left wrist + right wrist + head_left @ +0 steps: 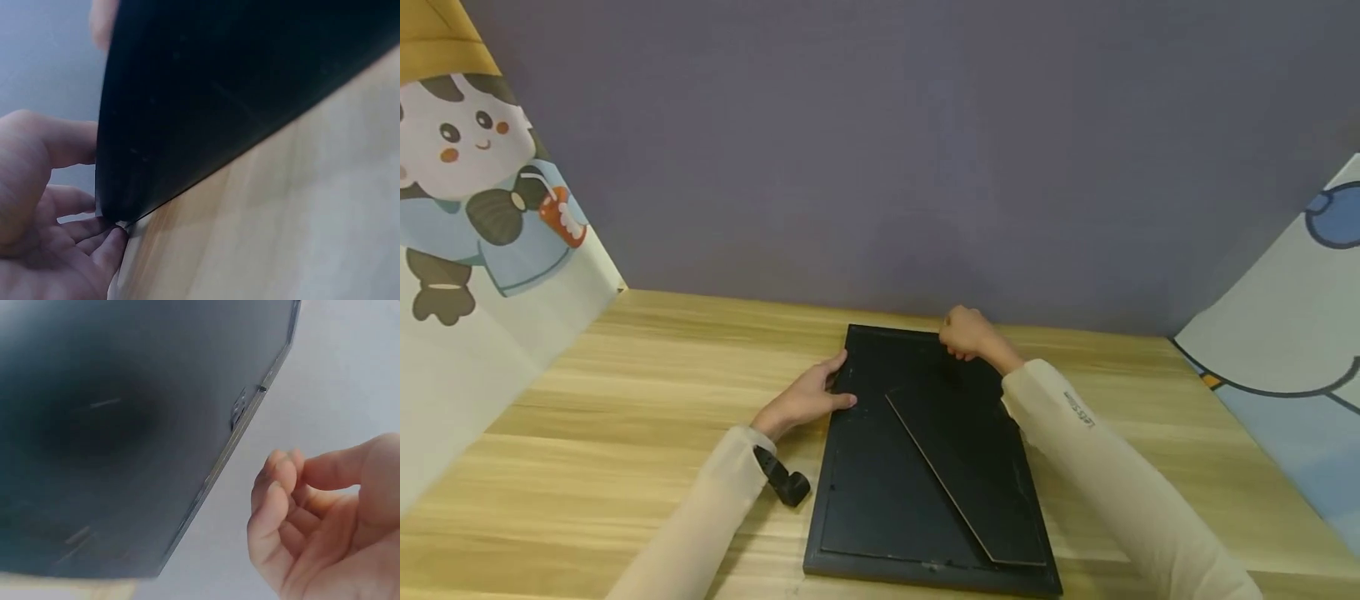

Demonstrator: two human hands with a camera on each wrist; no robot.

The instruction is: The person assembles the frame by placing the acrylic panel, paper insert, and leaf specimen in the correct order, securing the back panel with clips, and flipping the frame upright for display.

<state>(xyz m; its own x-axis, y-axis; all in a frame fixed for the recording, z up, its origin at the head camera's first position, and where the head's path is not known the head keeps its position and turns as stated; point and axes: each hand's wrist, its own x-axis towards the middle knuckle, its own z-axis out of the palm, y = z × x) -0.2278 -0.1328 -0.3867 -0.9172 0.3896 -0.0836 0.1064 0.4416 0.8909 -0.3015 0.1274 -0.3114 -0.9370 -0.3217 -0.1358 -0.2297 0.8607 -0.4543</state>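
A black picture frame lies back side up on the wooden table. Its long support flap slants across the right half of the backing, its free end toward the near right corner. My left hand holds the frame's left edge, thumb on the backing; in the left wrist view its fingers touch the edge. Over the far right part of the frame is my right hand, fingers curled. The right wrist view shows its thumb against the fingertips, with no object visible between them, beside a black panel.
A grey-purple upright panel stands behind the table. White side walls with cartoon prints border it left and right. A black strap with a small device sits on the left sleeve.
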